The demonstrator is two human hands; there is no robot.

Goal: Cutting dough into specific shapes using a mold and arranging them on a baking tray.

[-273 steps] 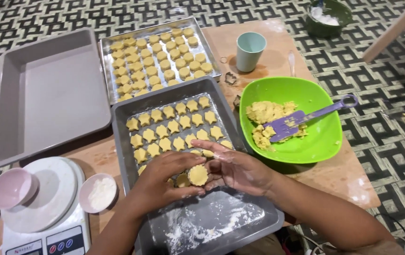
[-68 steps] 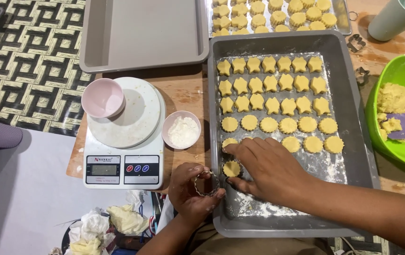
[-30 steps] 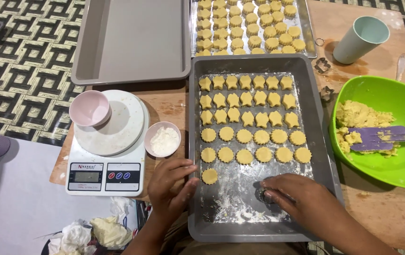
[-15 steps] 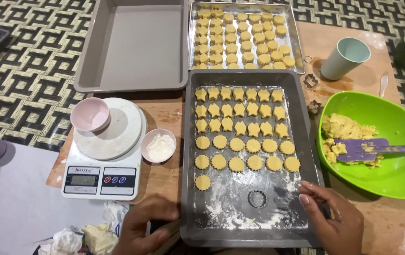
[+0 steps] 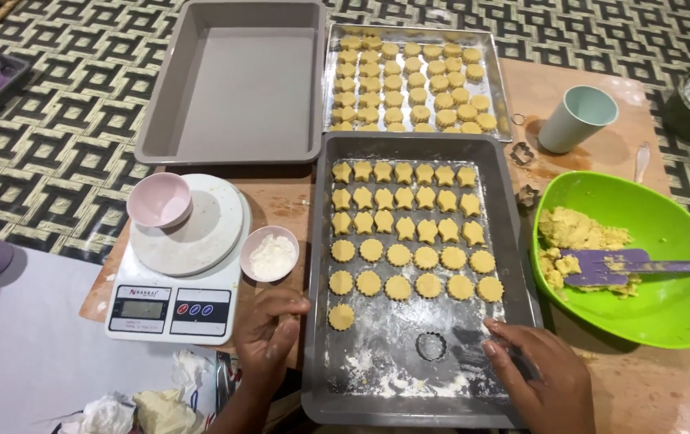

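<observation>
While the dark baking tray (image 5: 513,241) held three rows of star cookies, two full rows of round ones (image 5: 413,272) and a lone round one (image 5: 341,317) starting a sixth, approx. a third of it lay bare & floured. The round cutter (image 5: 431,346) sat there, untouched. Left hand (image 5: 268,333) rested on the tray's near-left rim, grip loose, holding nothing; right hand (image 5: 539,382) lay flat on the right side, also empty. The far tray (image 5: 496,80) looked full; dough (image 5: 578,241) remained in the green bowl (image 5: 666,313), the grey pan (image 5: 240,88) unused.

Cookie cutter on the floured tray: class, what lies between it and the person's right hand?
In the head view, only bare, flour-dusted tray floor lies between the round cookie cutter and the right hand; no dough piece sits there.
</observation>
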